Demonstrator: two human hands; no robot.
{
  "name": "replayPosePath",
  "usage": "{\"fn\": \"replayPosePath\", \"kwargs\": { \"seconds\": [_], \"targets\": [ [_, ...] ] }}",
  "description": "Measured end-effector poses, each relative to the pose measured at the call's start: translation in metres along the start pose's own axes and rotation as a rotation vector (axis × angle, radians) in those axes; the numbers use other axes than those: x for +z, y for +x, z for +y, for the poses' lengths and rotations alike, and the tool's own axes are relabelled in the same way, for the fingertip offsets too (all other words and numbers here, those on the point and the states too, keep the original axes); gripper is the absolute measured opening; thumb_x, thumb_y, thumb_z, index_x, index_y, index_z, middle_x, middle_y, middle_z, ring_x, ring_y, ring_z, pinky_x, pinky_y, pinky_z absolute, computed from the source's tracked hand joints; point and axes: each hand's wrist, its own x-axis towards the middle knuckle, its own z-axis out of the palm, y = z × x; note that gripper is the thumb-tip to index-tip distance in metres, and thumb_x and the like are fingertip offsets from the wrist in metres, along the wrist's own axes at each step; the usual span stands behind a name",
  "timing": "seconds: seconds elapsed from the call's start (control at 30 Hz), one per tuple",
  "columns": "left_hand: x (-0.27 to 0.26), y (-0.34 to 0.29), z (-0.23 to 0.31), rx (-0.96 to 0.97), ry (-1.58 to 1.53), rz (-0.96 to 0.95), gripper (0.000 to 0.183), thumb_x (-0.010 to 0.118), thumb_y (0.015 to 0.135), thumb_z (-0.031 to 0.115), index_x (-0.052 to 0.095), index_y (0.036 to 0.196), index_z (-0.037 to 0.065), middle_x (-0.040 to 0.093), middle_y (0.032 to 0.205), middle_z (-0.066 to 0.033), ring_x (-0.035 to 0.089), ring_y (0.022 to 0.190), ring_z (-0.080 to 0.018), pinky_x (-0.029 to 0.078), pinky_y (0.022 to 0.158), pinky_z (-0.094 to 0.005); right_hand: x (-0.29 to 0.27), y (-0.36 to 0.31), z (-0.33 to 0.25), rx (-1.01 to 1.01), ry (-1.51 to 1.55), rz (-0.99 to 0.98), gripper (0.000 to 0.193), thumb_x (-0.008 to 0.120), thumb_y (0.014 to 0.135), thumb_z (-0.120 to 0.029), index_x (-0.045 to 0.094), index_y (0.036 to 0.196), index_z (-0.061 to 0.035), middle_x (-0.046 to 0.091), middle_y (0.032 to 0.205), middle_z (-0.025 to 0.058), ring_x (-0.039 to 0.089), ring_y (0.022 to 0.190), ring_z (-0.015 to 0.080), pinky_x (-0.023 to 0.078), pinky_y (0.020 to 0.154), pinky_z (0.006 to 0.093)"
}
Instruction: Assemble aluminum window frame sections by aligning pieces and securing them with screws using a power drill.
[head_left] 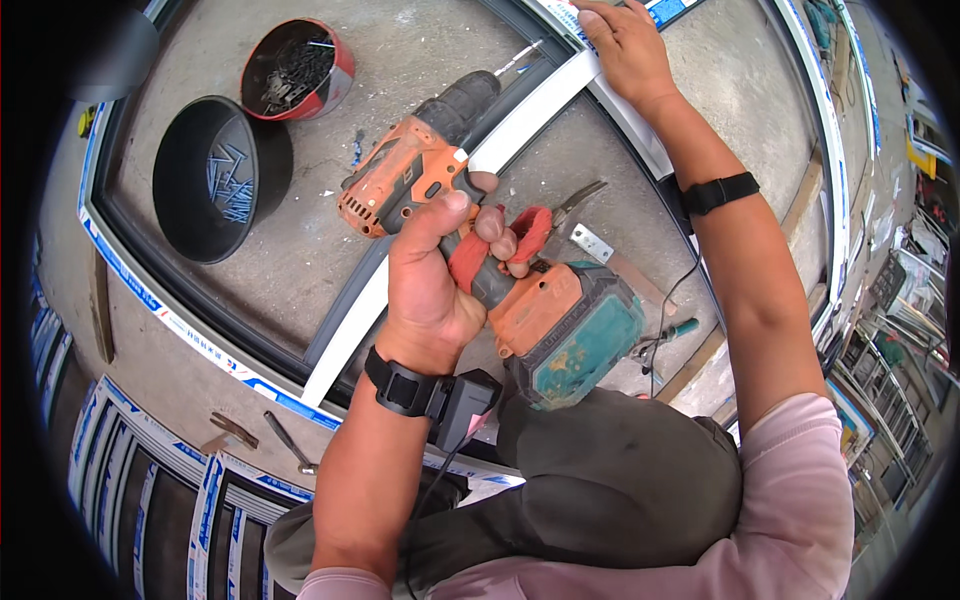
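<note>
Closest up, the left hand (430, 285) wraps its fingers tight around the grip of an orange cordless drill (480, 240), its bit aimed at the white strip (520, 130). Red-handled pliers (545, 225) sit partly hidden behind those fingers. Farther off, the right hand (625, 45) presses flat on the strip's far end, fingertips cut off at the picture's edge.

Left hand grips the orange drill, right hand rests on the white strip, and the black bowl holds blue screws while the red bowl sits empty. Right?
Not quite: the head view shows the red bowl full of dark screws. The rest holds: left hand on orange drill, right hand on white strip, black bowl with blue screws.
</note>
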Motion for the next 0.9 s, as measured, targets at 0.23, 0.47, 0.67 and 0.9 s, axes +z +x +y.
{"fn": "replayPosePath", "kwargs": {
  "seconds": [0.23,0.47,0.67,0.9],
  "targets": [
    [0.003,0.010,-0.017,-0.040,0.019,-0.004,0.031,0.057,0.086,0.023,0.055,0.108,0.002,0.055,0.072,-0.0051,0.055,0.064,-0.0185,0.049,0.058,-0.0353,-0.003,0.001,0.000,0.030,-0.049,-0.058,0.026,0.050,0.092,-0.021,0.066,0.101,-0.0021,0.066,0.097,0.0172,0.058,0.097,0.0339,0.031,0.106,0.0480],
    [-0.001,0.021,-0.023,-0.016,0.007,0.012,0.030,0.057,0.088,0.026,0.059,0.108,0.004,0.054,0.072,-0.0032,0.055,0.065,-0.0180,0.049,0.058,-0.0359,-0.004,0.000,0.002,-0.002,-0.025,-0.048,0.025,0.051,0.091,-0.021,0.065,0.101,-0.0025,0.066,0.095,0.0165,0.059,0.095,0.0329,0.032,0.106,0.0473],
    [-0.001,0.027,-0.024,-0.022,-0.029,-0.006,0.029,0.058,0.087,0.026,0.059,0.107,0.004,0.053,0.072,-0.0029,0.054,0.067,-0.0180,0.048,0.059,-0.0357,-0.004,0.000,0.000,-0.004,-0.046,-0.037,0.024,0.051,0.091,-0.021,0.065,0.099,-0.0031,0.065,0.090,0.0166,0.059,0.091,0.0331,0.033,0.104,0.0470],
    [-0.003,0.029,-0.024,-0.024,-0.042,0.017,0.030,0.057,0.085,0.026,0.057,0.106,0.004,0.053,0.072,-0.0028,0.054,0.064,-0.0175,0.047,0.057,-0.0352,-0.004,0.000,0.001,-0.011,-0.058,-0.043,0.023,0.051,0.091,-0.020,0.065,0.099,-0.0031,0.064,0.088,0.0173,0.058,0.088,0.0336,0.035,0.102,0.0467]
  ]
}}
